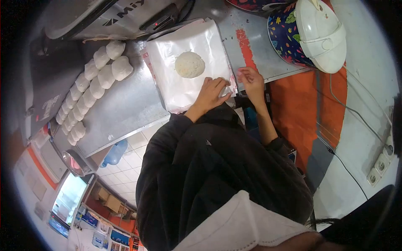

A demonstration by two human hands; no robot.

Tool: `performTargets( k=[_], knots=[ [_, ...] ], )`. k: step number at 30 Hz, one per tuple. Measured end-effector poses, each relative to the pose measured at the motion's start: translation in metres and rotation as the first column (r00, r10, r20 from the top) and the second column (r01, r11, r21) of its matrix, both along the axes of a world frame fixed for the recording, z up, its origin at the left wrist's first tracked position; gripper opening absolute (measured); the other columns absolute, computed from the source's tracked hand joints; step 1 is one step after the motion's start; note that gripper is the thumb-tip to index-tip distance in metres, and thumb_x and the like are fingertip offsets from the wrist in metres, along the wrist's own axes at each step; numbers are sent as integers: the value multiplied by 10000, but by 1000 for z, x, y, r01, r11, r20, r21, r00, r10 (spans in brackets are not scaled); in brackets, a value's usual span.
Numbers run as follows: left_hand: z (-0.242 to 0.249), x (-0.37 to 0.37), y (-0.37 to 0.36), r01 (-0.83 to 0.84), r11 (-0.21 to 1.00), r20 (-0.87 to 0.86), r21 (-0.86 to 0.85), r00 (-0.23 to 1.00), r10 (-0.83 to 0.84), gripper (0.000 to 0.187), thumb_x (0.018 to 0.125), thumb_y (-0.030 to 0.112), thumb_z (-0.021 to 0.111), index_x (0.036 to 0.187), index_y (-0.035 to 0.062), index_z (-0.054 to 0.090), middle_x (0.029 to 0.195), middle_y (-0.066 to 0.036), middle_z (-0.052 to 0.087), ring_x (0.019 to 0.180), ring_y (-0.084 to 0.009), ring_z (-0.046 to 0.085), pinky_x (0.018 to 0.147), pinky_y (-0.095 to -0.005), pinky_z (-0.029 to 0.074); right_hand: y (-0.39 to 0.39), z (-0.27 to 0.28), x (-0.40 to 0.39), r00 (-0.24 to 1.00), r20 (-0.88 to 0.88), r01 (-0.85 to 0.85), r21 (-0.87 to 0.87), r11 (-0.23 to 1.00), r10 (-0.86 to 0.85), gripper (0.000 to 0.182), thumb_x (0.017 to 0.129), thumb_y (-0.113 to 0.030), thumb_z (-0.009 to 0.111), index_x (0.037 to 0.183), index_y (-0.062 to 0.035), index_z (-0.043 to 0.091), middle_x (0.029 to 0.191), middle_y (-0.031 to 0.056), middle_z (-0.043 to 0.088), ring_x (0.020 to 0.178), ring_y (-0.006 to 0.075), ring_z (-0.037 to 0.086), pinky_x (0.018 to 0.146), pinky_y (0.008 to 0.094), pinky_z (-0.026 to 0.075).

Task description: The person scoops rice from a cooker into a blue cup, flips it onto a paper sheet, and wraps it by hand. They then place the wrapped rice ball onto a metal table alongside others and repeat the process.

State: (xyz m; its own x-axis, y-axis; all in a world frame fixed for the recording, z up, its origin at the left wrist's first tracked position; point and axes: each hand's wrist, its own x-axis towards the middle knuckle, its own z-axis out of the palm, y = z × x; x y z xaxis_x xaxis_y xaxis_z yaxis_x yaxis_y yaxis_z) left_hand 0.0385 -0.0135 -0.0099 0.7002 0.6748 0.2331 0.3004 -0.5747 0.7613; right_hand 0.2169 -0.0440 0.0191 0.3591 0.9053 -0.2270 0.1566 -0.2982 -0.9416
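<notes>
A rounded mound of white rice [190,65] sits on a stack of white wrapping paper [167,54] with red print showing at its edges. My left hand [212,93] rests on the paper's near right corner, just below the rice, its thumb apart from its fingers. Beside that corner, my right hand [252,83] is held just off the paper, its fingers loosely bent and apart; nothing shows in them. Left of the paper, rows of white wrapped packets [97,87] stand close together on the metal counter [134,98].
A large metal appliance [113,19] with a red light stands behind the packets. At the right back is a patterned container [289,35] with a white lid [324,35]. Cables run down to wall sockets [381,165]. A metal bowl [77,162] stands beyond the counter's left end.
</notes>
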Motion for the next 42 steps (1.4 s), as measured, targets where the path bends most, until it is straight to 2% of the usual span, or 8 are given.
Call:
performTargets(
  k=[5,7,9,14,19,24,33,42],
  knots=[
    [34,-6,-7,-187,934,-16,-305,981,192,132,778,52,607,880,81,529,843,-51,563,776,-220,541,758,-335,360,44,32,-10,974,-140,194,92,977,-180,208,867,-160,634,896,43,603,735,102,629,660,116,618,622,239,493],
    [38,-9,-7,-233,929,-16,-289,971,238,139,775,45,609,881,81,527,845,-53,563,771,-223,542,755,-335,363,72,32,-17,991,-24,-135,-310,941,135,317,840,-245,678,876,64,620,674,98,620,604,153,593,570,256,494],
    [22,-8,-10,-140,958,40,-250,987,154,154,763,34,616,879,81,528,862,-55,568,807,-227,548,762,-347,373,110,32,-35,737,532,-302,-293,907,417,417,810,-319,695,833,89,615,619,154,586,580,245,590,581,327,498],
    [-1,-9,3,-34,993,-86,-109,996,25,202,758,33,612,944,87,555,889,-64,575,871,-247,553,782,-370,389,180,-33,-55,818,573,-235,267,935,42,339,781,-270,709,890,45,647,719,212,611,666,317,603,671,365,478],
    [61,-67,119,-344,902,-207,261,893,400,611,741,172,670,1299,166,422,1287,-63,508,1221,-245,439,1004,-478,291,164,8,-17,822,198,-567,180,804,535,313,783,-219,715,966,28,658,947,174,657,922,264,622,866,343,450],
    [85,-83,172,56,986,-738,-155,657,-153,685,761,232,690,1366,190,372,1227,-87,547,1037,-231,572,962,-435,339,159,7,-3,680,-94,-732,-44,680,727,410,752,-223,750,1066,7,622,970,154,658,941,198,618,847,321,453],
    [69,-75,185,68,614,-280,-786,847,-452,578,949,322,376,1451,75,227,1523,-123,166,1403,-273,156,1136,-335,133,81,15,-32,915,342,-160,-175,972,212,306,800,-161,681,1001,1,518,855,166,595,773,256,594,661,357,462],
    [26,-80,127,307,852,-318,-424,830,-458,455,987,351,306,1440,327,265,1544,-78,42,1412,-338,-8,1129,-522,14,26,7,-41,968,150,-175,-161,971,200,241,800,-41,634,1037,0,625,991,159,619,867,245,608,757,331,472]
  ],
)
